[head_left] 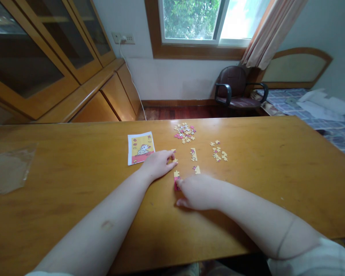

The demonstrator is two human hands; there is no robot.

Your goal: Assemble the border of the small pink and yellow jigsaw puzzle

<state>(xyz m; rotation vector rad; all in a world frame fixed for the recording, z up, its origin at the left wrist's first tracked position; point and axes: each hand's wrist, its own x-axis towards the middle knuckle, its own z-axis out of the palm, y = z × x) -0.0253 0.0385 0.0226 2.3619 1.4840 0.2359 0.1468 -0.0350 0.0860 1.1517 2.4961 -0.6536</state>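
Right forearm runs in from the lower right across the table (261, 230). Right hand (199, 191) is palm down, index tip on the pink puzzle section (176, 184) and hiding part of it; thumb sits apart on the near side, so not clenched. Left forearm comes up from the lower left; left hand (159, 163) is slightly farther out, thumb and index parted at the yellow pieces (174, 150). Can't tell if it's gripping any.

Small yellow section (197, 170) sits just beyond the right hand, joined strip (193, 154) past that. Loose group (217, 151) lies right of the strip. Picture sheet (140, 147) is left of the pieces, near corner covered by the left hand. Plastic bag (11, 168) far left. Main pile (184, 133) near the far edge. Beyond: cabinet (89, 97) left, armchair (234, 82) right, window (192, 19) behind.
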